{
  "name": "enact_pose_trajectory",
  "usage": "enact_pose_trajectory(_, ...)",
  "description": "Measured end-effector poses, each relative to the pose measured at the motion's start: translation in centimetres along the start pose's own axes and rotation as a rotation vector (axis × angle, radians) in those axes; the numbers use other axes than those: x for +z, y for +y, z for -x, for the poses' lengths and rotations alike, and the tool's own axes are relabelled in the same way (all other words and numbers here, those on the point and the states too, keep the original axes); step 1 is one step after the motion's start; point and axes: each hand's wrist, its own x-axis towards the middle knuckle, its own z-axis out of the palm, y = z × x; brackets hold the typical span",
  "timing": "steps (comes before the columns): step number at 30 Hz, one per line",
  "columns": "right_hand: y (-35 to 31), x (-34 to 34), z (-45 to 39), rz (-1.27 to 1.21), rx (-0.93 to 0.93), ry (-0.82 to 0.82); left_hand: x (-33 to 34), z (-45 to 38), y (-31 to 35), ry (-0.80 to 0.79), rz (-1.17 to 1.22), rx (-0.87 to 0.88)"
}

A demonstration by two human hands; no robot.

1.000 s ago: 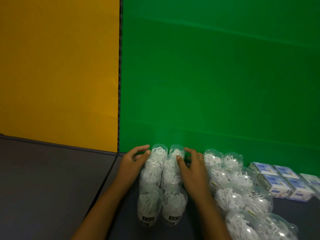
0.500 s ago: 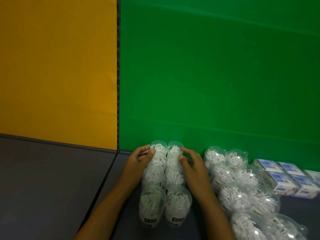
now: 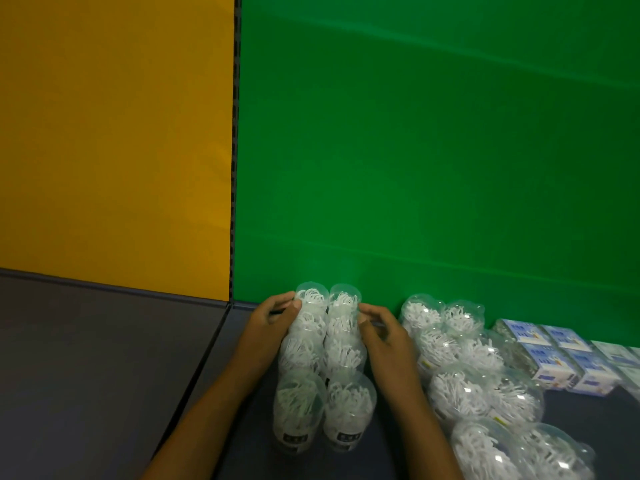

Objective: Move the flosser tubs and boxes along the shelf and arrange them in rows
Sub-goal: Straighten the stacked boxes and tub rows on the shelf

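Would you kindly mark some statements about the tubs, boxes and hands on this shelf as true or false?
1. Both hands, left hand and right hand, flank a double row of flosser tubs. True.
2. The boxes lie left of all the tubs. False: they lie at the far right.
3. The wall behind the held tubs is green. True.
4. The second tub group is stacked on the boxes. False: it stands on the shelf beside them.
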Motion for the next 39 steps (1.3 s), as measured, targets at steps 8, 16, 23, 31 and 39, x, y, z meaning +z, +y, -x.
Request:
enact_pose_trajectory(8,-1.4,-0.6,0.9,0.073,-0.077,0.035,-1.5,1.4,0.7,0.077,-0.204,0.171)
enact_pose_trajectory(16,-4.9,-4.6,4.6,0.392,-0.219,-0.293,-4.4,6.6,2.8,-0.162,-0.575,0.376)
enact_pose_trajectory(23,-5.2,-6.0,7.2,0.56,-0.233,-0.463,-4.9,9.9,3.5,-0.333,-0.661,0.295)
enact_pose_trajectory(31,-5.2,-5.7,7.6,0.567,-0.235,-0.45,-3.7,11.0,3.9,-0.312,-0.576,0.271)
enact_pose_trajectory(39,-5.5,-5.9,8.3,0.623,-0.268,-0.426,-4.3,12.3,3.2,-0.235,-0.716,0.387)
